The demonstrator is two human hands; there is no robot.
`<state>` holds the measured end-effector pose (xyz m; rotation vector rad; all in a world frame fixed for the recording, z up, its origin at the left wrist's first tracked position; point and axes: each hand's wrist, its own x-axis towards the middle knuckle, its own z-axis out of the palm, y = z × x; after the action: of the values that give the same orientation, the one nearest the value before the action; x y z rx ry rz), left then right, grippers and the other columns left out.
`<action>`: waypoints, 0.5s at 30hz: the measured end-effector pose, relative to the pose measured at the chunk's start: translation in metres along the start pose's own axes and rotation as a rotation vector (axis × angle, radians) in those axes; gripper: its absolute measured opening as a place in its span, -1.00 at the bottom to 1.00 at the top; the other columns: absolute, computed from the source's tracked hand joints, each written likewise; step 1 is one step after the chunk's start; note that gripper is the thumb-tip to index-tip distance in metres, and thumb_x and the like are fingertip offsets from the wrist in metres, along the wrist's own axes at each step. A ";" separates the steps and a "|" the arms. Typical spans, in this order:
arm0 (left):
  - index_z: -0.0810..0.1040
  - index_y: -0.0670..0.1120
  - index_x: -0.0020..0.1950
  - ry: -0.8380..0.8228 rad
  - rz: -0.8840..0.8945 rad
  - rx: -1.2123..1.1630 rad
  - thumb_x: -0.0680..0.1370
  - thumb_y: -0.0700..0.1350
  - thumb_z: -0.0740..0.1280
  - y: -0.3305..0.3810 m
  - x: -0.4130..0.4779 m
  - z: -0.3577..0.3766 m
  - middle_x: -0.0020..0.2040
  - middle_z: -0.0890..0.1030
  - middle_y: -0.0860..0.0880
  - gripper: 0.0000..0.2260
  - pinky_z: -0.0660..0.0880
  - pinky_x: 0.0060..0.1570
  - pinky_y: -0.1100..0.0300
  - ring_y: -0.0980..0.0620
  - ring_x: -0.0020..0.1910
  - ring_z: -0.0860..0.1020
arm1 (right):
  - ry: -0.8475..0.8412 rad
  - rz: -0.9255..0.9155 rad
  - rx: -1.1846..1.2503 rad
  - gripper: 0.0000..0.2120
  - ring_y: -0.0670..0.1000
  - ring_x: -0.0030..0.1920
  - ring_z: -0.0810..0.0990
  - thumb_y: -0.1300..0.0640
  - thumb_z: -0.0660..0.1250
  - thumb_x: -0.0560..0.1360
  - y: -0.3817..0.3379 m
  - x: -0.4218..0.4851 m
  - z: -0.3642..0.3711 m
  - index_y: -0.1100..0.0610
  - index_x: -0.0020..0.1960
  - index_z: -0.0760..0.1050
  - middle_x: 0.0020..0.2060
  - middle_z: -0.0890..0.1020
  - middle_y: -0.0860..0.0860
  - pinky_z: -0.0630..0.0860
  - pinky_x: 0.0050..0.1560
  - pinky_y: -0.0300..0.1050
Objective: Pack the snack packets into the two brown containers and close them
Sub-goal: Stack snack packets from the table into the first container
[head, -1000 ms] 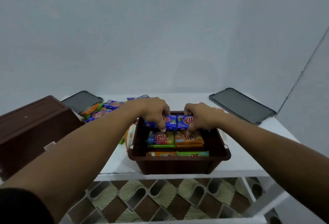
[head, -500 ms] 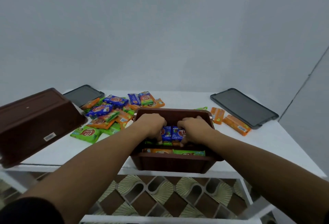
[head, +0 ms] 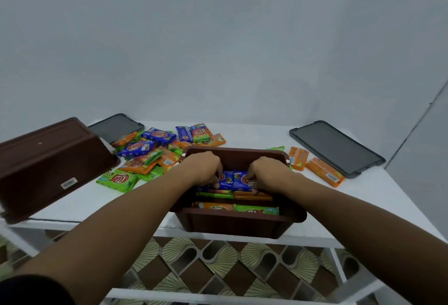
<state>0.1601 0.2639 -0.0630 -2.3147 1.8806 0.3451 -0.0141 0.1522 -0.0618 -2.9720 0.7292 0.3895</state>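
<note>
Inside the open brown container (head: 237,226), left hand (head: 206,167) grips the left blue packet (head: 227,179), right hand (head: 270,173) the right blue packet (head: 240,180).

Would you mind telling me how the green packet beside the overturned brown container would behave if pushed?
The green packet lies flat on the white table, so it would probably slide rather than roll. Its wrapper looks glossy, so it is likely slippery to pinch. It looks thin, so presumably light.
</note>
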 end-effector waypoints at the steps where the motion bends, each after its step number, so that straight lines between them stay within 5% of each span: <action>1: 0.63 -0.01 0.32 -0.010 -0.002 -0.002 0.53 0.05 0.48 0.000 0.000 -0.001 0.27 0.61 -0.01 -0.62 0.55 0.12 0.04 -0.04 0.21 0.56 | -0.002 -0.011 -0.003 -0.48 0.08 0.29 0.53 0.05 0.51 0.46 0.001 0.000 0.000 0.01 0.40 0.52 0.31 0.58 0.02 0.53 0.23 -0.02; 6: 0.69 -0.02 0.20 -0.022 0.058 -0.105 0.60 -0.06 0.40 -0.003 -0.004 -0.016 0.18 0.65 0.05 -0.80 0.52 0.07 0.15 0.05 0.14 0.57 | 0.014 -0.090 0.150 -0.65 0.02 0.17 0.62 0.04 0.43 0.54 0.007 -0.002 -0.012 0.06 0.31 0.61 0.24 0.64 -0.02 0.58 0.13 -0.08; 11: 0.70 -0.09 -0.03 0.245 0.049 -0.404 0.59 -0.17 0.39 -0.015 -0.008 -0.040 -0.13 0.68 0.06 -0.91 0.54 -0.19 0.24 0.06 -0.18 0.65 | 0.277 -0.051 0.467 -0.91 -0.17 -0.14 0.60 0.17 0.45 0.50 0.011 0.001 -0.034 0.10 -0.04 0.73 -0.21 0.67 -0.14 0.53 -0.09 -0.23; 15: 0.64 -0.06 0.01 0.450 -0.014 -0.544 0.64 -0.14 0.33 -0.020 -0.005 -0.057 -0.16 0.60 0.10 -0.91 0.39 -0.26 0.31 0.17 -0.21 0.56 | 0.414 0.008 0.592 -0.96 -0.16 -0.22 0.59 0.18 0.52 0.44 0.018 0.011 -0.052 0.08 -0.18 0.69 -0.29 0.65 -0.14 0.49 -0.17 -0.26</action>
<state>0.1839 0.2586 -0.0079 -2.9651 2.1788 0.4013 -0.0013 0.1254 -0.0147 -2.4887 0.7249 -0.3943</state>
